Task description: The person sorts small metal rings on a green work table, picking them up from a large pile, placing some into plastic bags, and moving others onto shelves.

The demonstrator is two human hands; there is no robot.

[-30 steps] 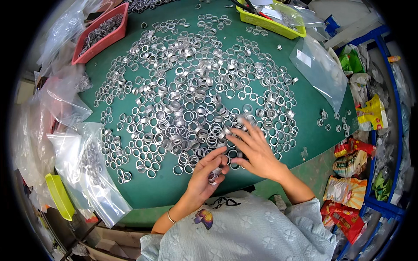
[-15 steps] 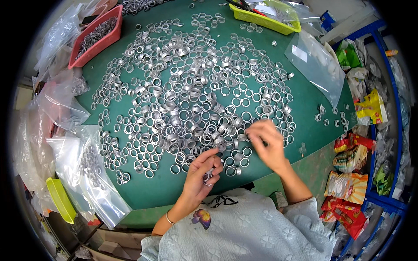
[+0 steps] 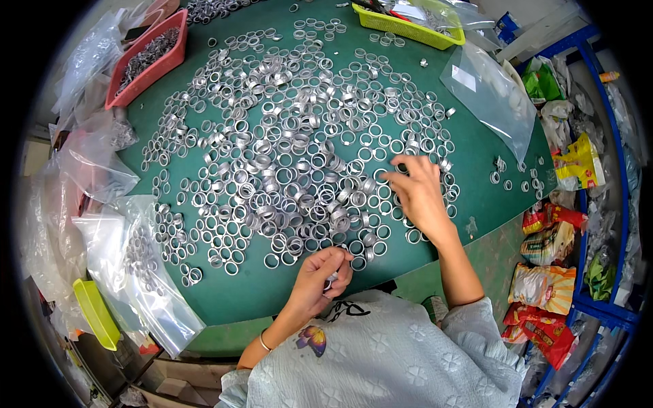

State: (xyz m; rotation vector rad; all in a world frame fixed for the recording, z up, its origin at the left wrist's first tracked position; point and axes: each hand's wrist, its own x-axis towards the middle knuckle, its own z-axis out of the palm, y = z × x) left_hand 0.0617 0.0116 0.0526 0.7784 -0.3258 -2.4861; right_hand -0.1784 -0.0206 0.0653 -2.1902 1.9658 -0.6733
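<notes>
Rings [image 3: 299, 202], silvery-grey and hollow, lie heaped across your green desk [image 3: 238, 299], some flat, some on edge. At the heap's near edge, your left hand [image 3: 317, 277] has its fingers curled around at least one ring. Your right hand [image 3: 422, 194], fingers apart, is over rings on the right; whether they touch is unclear.

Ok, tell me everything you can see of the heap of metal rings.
The heap of metal rings is silver-grey: many short, open bands that look like bare metal. It spreads across the middle of the green table, piled up around its centre and thinning at the edges. Many rings lie flat; others stand on edge or lean on neighbours. The left hand is at its near edge; whether the right hand, over its right side, touches any is unclear.
</notes>
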